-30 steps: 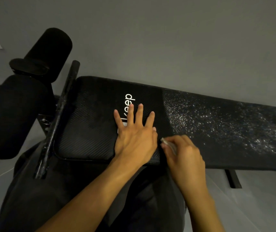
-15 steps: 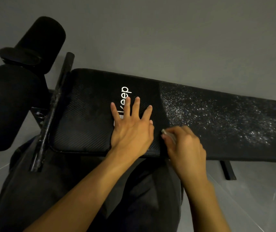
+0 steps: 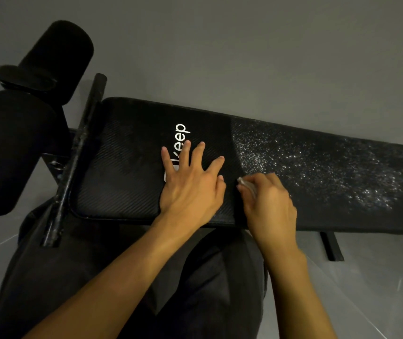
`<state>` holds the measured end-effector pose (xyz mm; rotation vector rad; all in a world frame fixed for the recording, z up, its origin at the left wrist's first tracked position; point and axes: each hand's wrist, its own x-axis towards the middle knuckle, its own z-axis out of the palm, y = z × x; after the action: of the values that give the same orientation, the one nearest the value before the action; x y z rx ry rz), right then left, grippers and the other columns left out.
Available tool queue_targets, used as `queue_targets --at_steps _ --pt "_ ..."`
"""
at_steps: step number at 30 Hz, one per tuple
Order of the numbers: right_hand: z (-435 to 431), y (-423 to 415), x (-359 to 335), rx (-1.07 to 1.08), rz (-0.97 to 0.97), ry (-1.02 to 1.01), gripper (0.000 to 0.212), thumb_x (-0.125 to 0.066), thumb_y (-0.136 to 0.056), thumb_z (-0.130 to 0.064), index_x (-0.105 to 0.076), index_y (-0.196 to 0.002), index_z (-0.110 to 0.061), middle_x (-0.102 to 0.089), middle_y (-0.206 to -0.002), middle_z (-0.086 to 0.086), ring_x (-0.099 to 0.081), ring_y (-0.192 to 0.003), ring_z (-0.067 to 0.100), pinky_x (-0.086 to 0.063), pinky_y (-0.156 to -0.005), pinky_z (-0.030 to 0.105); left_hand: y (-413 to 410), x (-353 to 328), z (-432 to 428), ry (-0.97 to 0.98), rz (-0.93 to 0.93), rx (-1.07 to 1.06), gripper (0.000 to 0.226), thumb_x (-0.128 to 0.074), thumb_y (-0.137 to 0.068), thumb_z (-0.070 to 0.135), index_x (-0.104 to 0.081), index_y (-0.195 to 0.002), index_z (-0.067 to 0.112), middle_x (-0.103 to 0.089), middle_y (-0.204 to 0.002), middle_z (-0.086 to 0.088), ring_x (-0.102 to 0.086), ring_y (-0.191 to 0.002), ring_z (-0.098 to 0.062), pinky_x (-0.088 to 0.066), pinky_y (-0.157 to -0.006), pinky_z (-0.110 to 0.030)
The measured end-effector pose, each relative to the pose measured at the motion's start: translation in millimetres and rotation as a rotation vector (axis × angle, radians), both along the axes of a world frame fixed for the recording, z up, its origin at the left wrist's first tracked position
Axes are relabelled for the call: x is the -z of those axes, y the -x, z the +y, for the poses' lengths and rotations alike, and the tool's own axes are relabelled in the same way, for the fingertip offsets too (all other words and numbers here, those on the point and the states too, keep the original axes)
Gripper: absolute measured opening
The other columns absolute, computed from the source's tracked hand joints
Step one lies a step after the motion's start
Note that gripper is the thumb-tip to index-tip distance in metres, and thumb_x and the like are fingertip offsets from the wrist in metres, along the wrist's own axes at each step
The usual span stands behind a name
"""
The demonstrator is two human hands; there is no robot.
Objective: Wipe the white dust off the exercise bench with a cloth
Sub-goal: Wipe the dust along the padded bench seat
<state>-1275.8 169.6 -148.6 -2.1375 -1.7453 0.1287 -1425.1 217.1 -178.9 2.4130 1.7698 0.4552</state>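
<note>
a long black padded exercise bench with a ribbed cover (image 3: 127, 167) runs left to right across a plain grey floor (image 3: 244, 57). its left part carries white "keep" lettering (image 3: 182, 135) and looks dark and clean. from about the middle rightward the pad is speckled with white dust (image 3: 305, 167), which looks thickest near the right edge of the view. the left hand (image 3: 190, 189) lies flat on the clean part with its fingers straight and spread, partly covering the lower end of the lettering and holding nothing. just beside it, the right hand (image 3: 269, 204) sits on the near side of the pad, right where the dust begins. its fingers curl tightly round a small pale crumpled cloth (image 3: 245, 183), only a bit of which pokes out on the side facing the left hand. at the bench's left end stand two black foam rollers (image 3: 56, 59) and a thin black metal bar (image 3: 78, 155). the person's dark trousers (image 3: 195, 289) fill the foreground.
</note>
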Motion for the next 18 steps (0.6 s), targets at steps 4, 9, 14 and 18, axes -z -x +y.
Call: queue_targets --at_steps 4,9,14,18 --pt "-32.7 1.5 -2.6 -0.04 0.044 -0.012 0.019 -0.059 -0.096 -0.043 -0.065 -0.108 -0.03 -0.056 -0.102 -0.008 -0.065 -0.085 0.024 -0.053 -0.065 0.043 -1.8 0.5 0.1 -0.022 -0.013 0.025 0.049 -0.037 -0.102 0.044 -0.049 -0.148 0.035 -0.038 -0.161 -0.013 -0.026 -0.152 -0.041 -0.009 -0.117 -0.076" --pt "1.1 -6.3 -1.7 0.009 -0.021 0.017 0.023 -0.057 -0.098 -0.042 -0.065 -0.114 -0.027 -0.056 -0.11 -0.001 -0.064 -0.093 0.03 -0.052 -0.072 0.043 -4.2 0.9 2.6 0.003 0.018 0.04 0.051 -0.033 -0.103 0.049 -0.039 -0.154 0.044 -0.024 -0.168 -0.014 -0.014 -0.155 -0.044 -0.001 -0.115 -0.077" --pt "17.7 -4.5 -7.0 -0.022 -0.036 0.019 0.025 -0.057 -0.099 -0.039 -0.064 -0.116 -0.022 -0.056 -0.114 0.002 -0.064 -0.093 0.033 -0.054 -0.074 0.048 -3.2 1.0 4.0 0.029 0.034 0.043 0.052 -0.031 -0.105 0.05 -0.03 -0.157 0.046 -0.017 -0.17 -0.015 -0.007 -0.156 -0.046 0.0 -0.114 -0.079" --pt "-10.5 -10.4 -7.2 -0.064 0.037 0.029 0.021 -0.06 -0.096 -0.041 -0.066 -0.111 -0.028 -0.058 -0.109 -0.004 -0.064 -0.092 0.027 -0.054 -0.073 0.045 -8.9 -4.7 9.2 0.094 0.073 0.042 0.054 -0.029 -0.107 0.05 -0.019 -0.16 0.046 -0.003 -0.171 -0.015 0.005 -0.156 -0.047 0.004 -0.113 -0.08"
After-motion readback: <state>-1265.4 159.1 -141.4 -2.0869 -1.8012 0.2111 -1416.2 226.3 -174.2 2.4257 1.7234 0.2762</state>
